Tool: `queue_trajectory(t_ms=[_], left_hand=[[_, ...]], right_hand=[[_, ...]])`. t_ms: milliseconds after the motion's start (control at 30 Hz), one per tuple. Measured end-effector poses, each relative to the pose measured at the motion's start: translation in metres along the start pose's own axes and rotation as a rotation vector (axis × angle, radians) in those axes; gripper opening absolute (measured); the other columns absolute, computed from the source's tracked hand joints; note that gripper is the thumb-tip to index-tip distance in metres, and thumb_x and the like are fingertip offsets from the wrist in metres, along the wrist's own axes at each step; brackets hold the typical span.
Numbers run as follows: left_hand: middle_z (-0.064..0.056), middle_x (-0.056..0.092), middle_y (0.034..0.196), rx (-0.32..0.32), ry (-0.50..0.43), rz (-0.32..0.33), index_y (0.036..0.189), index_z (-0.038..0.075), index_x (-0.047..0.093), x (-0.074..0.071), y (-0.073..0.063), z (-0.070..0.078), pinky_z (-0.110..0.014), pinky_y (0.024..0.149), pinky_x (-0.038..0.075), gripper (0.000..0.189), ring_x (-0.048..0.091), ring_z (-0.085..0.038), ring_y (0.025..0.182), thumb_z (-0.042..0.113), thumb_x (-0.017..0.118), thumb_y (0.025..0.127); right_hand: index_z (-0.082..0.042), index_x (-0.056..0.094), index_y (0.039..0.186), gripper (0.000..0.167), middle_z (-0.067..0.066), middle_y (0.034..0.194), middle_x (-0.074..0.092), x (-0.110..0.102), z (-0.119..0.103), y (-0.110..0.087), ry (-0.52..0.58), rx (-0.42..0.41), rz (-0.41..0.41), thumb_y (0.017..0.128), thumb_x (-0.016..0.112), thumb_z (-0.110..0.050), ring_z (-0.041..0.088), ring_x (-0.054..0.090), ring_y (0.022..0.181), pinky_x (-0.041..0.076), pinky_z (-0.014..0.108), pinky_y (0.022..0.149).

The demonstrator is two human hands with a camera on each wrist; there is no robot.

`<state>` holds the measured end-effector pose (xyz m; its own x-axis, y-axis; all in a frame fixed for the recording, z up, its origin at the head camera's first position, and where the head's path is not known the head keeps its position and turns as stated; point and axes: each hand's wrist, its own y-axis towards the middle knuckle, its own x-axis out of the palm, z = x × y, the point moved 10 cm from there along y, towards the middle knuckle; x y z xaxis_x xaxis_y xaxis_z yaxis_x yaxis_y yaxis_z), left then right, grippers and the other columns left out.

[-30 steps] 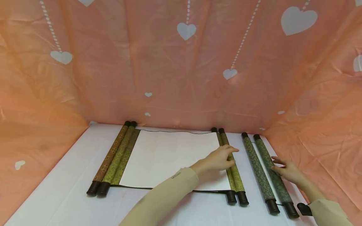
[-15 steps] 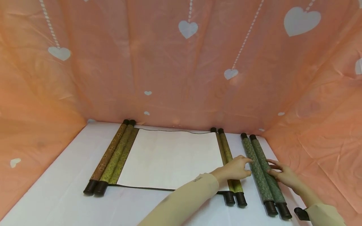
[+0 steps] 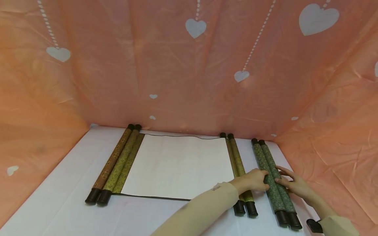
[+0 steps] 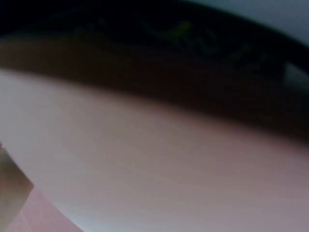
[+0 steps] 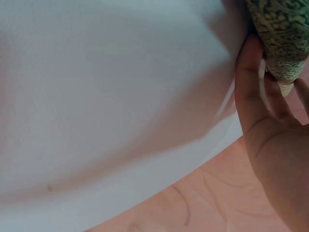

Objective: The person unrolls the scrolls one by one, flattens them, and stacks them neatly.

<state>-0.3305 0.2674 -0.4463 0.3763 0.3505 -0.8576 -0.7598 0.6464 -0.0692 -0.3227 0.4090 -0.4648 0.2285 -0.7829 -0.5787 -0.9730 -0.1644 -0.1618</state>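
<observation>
A hanging scroll with dark green patterned rollers lies at the right, its two rolls side by side. My left hand touches the left green roll with its fingertips and thumb. On the far side my right hand has its slightly bent fingers against the right green roll. In the right wrist view the fingers of that hand touch the green patterned roll. A blurred pale surface and a dark band fill the left wrist view, so the left fingers are hidden there.
Left of the green scroll, an unrolled scroll shows a white sheet between yellow-green rolls. A brown patterned roll lies along its left side. The white table meets a pink-orange heart-print cloth behind and at the sides.
My left hand has moved right from the yellow-green roll to the left green roll. The right green roll has moved left with my right hand, closing the gap between the two rolls.
</observation>
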Motion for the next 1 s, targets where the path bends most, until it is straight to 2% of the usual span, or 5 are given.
queue_trajectory(t_ms=[233,467,733,833,1000], left_hand=[[0.014,0.061,0.142,-0.061,-0.052,0.0,0.153,0.026,0.053,0.001,0.0,-0.001,-0.016,0.1,0.045,0.055,0.054,-0.002,0.131,0.035,0.067,0.1],[0.014,0.062,0.14,-0.093,-0.087,0.024,0.151,0.027,0.056,-0.001,-0.004,-0.003,-0.016,0.099,0.046,0.054,0.056,-0.002,0.129,0.034,0.069,0.099],[0.012,0.067,0.133,-0.086,-0.135,0.148,0.146,0.027,0.061,-0.022,-0.014,-0.001,-0.017,0.094,0.048,0.05,0.061,-0.004,0.123,0.034,0.071,0.098],[0.009,0.07,0.125,-0.076,-0.227,0.212,0.144,0.027,0.062,-0.035,-0.019,-0.002,-0.019,0.088,0.051,0.047,0.064,-0.006,0.115,0.032,0.072,0.099],[0.005,0.064,0.121,-0.08,-0.464,0.338,0.136,0.026,0.067,-0.057,-0.032,-0.01,-0.021,0.075,0.051,0.038,0.063,-0.006,0.096,0.025,0.074,0.098]], right_hand=[[0.002,0.021,0.163,0.077,0.045,0.153,0.028,0.003,-0.005,-0.004,0.038,0.021,-0.015,0.105,0.063,-0.025,0.011,0.052,0.077,0.051,0.031,0.068],[0.004,0.023,0.162,0.077,0.043,0.15,0.035,0.006,-0.008,-0.006,0.038,0.016,0.015,0.103,0.066,-0.022,0.01,0.053,0.076,0.051,0.031,0.068],[0.001,0.022,0.163,0.077,0.042,0.151,0.033,-0.001,-0.026,-0.008,-0.026,-0.028,0.093,0.104,0.066,-0.021,0.014,0.06,0.1,0.054,0.032,0.073],[0.001,0.022,0.163,0.077,0.043,0.151,0.033,-0.006,-0.042,-0.01,-0.033,-0.066,0.131,0.103,0.066,-0.019,0.007,0.064,0.095,0.057,0.031,0.073],[-0.004,0.023,0.164,0.076,0.043,0.151,0.033,-0.011,-0.076,-0.015,-0.038,-0.172,0.191,0.103,0.066,-0.015,-0.005,0.065,0.087,0.057,0.026,0.071]])
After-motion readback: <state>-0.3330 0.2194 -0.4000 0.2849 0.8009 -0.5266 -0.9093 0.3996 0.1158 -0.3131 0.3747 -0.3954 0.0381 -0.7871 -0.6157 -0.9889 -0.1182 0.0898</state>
